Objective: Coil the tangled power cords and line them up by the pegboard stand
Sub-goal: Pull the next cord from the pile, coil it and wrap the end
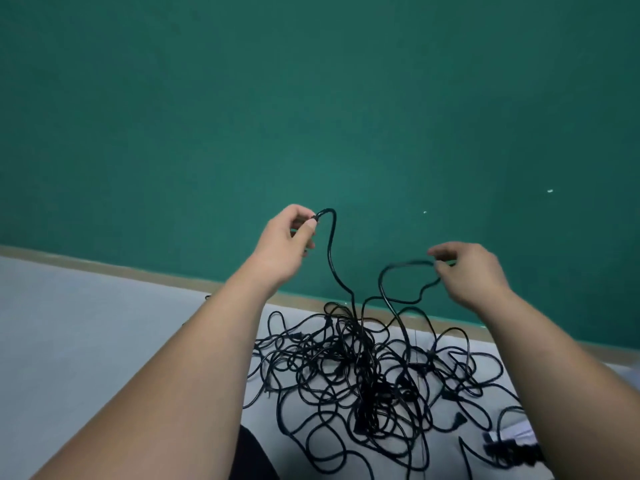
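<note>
A tangle of black power cords [367, 372] lies heaped on the pale floor in front of me. My left hand [284, 244] is raised above the heap and pinches the end of one black cord [331, 251] that rises from the pile. My right hand [471, 271], a little lower and to the right, pinches a lifted loop of black cord [398, 275] between its fingertips. Both strands run down into the middle of the heap. No pegboard stand is in view.
A green wall [311, 116] with a tan baseboard [138, 271] stands just behind the heap. Pale floor [86, 341] stretches to the left. A black plug or adapter [509, 448] on something white lies at the lower right. A dark shape [252, 459] shows at the bottom edge.
</note>
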Available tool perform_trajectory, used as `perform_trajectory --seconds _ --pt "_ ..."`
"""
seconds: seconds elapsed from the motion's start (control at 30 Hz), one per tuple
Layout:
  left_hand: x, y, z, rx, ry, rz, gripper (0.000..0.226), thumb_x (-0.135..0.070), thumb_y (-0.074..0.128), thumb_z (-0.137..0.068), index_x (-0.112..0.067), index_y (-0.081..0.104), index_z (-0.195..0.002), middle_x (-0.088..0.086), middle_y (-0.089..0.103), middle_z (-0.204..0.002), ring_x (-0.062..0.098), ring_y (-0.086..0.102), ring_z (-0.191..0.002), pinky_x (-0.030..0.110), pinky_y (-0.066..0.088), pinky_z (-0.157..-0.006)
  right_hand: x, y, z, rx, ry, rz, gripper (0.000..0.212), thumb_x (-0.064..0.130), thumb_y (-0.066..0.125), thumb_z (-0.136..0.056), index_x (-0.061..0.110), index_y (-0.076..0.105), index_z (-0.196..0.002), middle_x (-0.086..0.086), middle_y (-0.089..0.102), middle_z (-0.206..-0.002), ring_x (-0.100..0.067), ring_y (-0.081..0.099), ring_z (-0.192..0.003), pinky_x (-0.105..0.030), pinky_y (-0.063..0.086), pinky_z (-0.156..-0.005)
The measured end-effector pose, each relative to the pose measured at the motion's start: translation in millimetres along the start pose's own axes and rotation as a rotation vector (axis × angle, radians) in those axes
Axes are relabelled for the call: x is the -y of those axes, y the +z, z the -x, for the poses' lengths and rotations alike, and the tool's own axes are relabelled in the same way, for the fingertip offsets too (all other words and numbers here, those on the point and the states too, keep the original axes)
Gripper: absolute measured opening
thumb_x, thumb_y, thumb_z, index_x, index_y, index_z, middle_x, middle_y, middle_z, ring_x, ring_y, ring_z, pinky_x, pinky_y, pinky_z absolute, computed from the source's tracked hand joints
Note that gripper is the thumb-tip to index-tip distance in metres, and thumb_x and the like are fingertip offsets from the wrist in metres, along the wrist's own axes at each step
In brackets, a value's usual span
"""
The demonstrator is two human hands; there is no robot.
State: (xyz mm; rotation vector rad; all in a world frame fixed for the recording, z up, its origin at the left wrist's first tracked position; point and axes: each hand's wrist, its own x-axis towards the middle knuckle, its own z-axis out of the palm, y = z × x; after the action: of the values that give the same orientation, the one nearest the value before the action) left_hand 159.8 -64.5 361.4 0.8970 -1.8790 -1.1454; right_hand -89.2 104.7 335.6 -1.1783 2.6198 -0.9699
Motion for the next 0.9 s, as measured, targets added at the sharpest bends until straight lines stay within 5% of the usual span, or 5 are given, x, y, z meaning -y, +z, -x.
perform_trajectory --seconds 0.33,0.6,0.7,0.8,0.9 --pt "-23 41 -9 0.150 0.076 0.153 0.013 -0.016 0.052 -0.108 -0.018 0.061 -0.099 -0.005 0.065 -0.080 0.016 0.048 -0.069 0.036 0.045 -0.069 36 39 6 0.277 -0.210 -0.424 0.052 0.037 0.066 -0.102 0.031 0.050 -0.152 0.016 0.065 -0.139 -0.008 0.070 -0.108 -0.047 0.057 -0.102" --pt "-23 47 -13 0.014 0.042 0.435 0.014 -0.023 0.062 -0.107 -0.015 0.057 -0.096 0.002 0.051 -0.075 0.014 0.042 -0.060 0.032 0.044 -0.062 49 33 11 0.425 -0.147 -0.672 0.020 0.019 0.053 -0.111 0.010 0.070 -0.105 -0.007 0.075 -0.086 -0.018 0.074 -0.078 -0.037 0.058 -0.079" --pt "-23 41 -18 -0.044 0.051 0.412 0.018 -0.027 0.054 -0.110 -0.016 0.054 -0.096 0.000 0.055 -0.073 0.016 0.045 -0.060 0.029 0.042 -0.061 65 14 12 0.290 -0.180 -0.892 0.019 0.014 0.052 -0.110 0.010 0.068 -0.100 -0.004 0.060 -0.076 -0.016 0.051 -0.052 -0.026 0.043 -0.051" --pt "-22 38 -20 0.000 0.091 0.348 0.019 -0.028 0.047 -0.113 -0.015 0.060 -0.105 0.002 0.059 -0.072 0.018 0.049 -0.064 0.028 0.045 -0.063 78 -7 8 0.075 -0.262 -1.012 0.017 0.014 0.054 -0.109 0.011 0.069 -0.100 -0.002 0.052 -0.071 -0.013 0.033 -0.051 -0.022 0.026 -0.047" --pt "-23 46 -16 0.064 0.061 0.321 0.024 -0.021 0.043 -0.114 -0.012 0.064 -0.107 0.005 0.064 -0.077 0.019 0.056 -0.066 0.030 0.051 -0.066 72 -6 6 -0.003 -0.293 -0.852 0.014 0.019 0.058 -0.108 0.012 0.069 -0.104 -0.004 0.058 -0.076 -0.016 0.041 -0.052 -0.023 0.034 -0.047"
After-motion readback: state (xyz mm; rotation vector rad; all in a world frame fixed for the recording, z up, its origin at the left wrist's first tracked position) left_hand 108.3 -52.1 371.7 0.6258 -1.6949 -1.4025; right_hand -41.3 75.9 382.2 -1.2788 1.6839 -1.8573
